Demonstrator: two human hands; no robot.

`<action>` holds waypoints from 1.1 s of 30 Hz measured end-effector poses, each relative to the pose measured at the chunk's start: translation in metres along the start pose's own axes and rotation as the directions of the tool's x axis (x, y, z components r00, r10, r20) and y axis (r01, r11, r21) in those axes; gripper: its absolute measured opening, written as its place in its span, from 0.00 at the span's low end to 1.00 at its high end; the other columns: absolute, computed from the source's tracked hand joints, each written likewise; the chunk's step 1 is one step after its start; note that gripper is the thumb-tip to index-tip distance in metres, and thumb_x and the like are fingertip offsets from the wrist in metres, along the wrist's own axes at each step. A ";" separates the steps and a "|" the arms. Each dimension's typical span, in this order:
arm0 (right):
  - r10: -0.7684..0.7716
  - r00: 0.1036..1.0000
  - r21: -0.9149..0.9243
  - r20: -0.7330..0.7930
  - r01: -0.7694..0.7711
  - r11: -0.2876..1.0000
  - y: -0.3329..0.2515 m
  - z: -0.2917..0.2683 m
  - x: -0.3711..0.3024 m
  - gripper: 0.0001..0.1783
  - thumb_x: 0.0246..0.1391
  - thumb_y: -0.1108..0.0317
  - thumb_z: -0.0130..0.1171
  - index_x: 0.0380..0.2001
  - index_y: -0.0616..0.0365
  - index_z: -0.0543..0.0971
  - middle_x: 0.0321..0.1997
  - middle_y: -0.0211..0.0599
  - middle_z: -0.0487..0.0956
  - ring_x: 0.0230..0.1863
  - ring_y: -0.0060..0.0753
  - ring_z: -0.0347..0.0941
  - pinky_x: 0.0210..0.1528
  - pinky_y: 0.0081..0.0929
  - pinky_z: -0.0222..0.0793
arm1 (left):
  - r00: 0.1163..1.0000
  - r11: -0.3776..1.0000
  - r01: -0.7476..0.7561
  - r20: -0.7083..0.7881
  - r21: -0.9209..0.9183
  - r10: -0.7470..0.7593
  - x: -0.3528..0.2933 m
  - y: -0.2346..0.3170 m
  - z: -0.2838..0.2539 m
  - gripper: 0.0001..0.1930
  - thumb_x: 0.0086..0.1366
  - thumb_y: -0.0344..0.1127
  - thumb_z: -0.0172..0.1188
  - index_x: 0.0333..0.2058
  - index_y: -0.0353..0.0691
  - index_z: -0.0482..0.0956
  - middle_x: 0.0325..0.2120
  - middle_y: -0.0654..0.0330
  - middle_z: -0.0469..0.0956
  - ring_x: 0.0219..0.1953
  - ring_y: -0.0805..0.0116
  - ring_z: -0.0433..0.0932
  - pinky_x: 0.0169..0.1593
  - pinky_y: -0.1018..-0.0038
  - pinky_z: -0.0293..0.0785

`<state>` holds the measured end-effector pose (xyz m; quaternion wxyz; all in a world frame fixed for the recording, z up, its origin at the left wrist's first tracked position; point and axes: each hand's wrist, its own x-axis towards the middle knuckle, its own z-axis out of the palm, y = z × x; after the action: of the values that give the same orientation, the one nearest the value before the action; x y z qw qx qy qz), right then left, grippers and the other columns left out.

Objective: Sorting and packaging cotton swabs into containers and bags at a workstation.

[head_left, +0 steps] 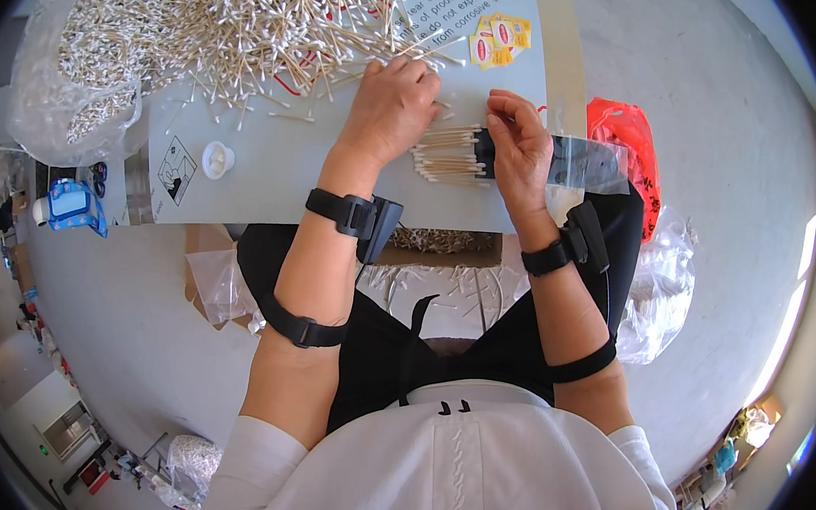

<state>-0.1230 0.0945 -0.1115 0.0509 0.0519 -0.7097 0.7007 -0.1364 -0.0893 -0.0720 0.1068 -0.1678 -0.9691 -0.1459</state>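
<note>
My left hand (396,105) is closed, its fingers bent down at the near edge of a large heap of cotton swabs (283,15). A couple of white swab tips show beside its fingers; whether it grips them is hidden. My right hand (522,149) lies over a clear and dark plastic sleeve (573,163), fingers loosely bent and the thumb apart from them. From the sleeve's left end sticks a flat row of cotton swabs (447,154), tips pointing left, between my two hands.
Yellow-and-white labels (502,40) lie beyond my right hand. A small white cup (217,159) stands left, near a blue packet (74,207) and scissors (99,178). A red bag (628,138) hangs at the table's right; below the near edge sits an open carton (456,259).
</note>
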 end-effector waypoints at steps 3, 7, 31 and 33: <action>-0.011 1.000 -0.021 0.000 0.011 1.000 0.002 0.001 0.001 0.09 0.55 0.81 0.56 0.40 0.65 0.76 0.47 0.37 0.78 0.42 0.23 0.75 0.47 0.20 0.72 | 1.000 0.999 -0.031 0.006 -0.024 0.031 0.000 0.000 0.004 0.02 0.54 0.27 0.59 0.27 0.40 0.76 0.28 0.60 0.76 0.39 0.58 0.75 0.40 0.62 0.71; 0.012 1.000 -0.004 -0.003 -0.012 1.000 -0.002 0.000 -0.002 0.08 0.57 0.80 0.55 0.40 0.66 0.76 0.48 0.38 0.78 0.44 0.25 0.74 0.49 0.21 0.71 | 0.992 0.965 0.128 0.025 -0.230 -0.126 0.001 -0.001 0.007 0.04 0.54 0.26 0.60 0.28 0.37 0.74 0.28 0.55 0.76 0.35 0.53 0.77 0.37 0.62 0.74; 0.058 0.998 0.256 0.036 -0.065 0.965 -0.009 0.019 -0.012 0.23 0.69 0.63 0.44 0.61 0.66 0.67 0.64 0.43 0.68 0.66 0.33 0.62 0.68 0.30 0.57 | 0.833 0.456 0.125 -0.157 -0.881 -0.530 -0.028 0.045 0.036 0.18 0.73 0.40 0.47 0.51 0.32 0.74 0.52 0.56 0.74 0.56 0.66 0.70 0.61 0.69 0.64; 0.072 0.997 0.249 0.026 -0.077 0.966 -0.008 0.017 -0.011 0.23 0.69 0.63 0.43 0.60 0.67 0.67 0.63 0.43 0.69 0.65 0.34 0.63 0.68 0.30 0.58 | 0.845 0.451 0.127 -0.141 -0.884 -0.515 -0.029 0.043 0.035 0.18 0.73 0.40 0.46 0.51 0.32 0.74 0.51 0.56 0.74 0.56 0.67 0.70 0.61 0.69 0.65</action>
<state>-0.1112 0.0779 -0.1055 0.0116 0.0372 -0.6179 0.7853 -0.1000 -0.0475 -0.1013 0.1714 0.0260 -0.7427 -0.6468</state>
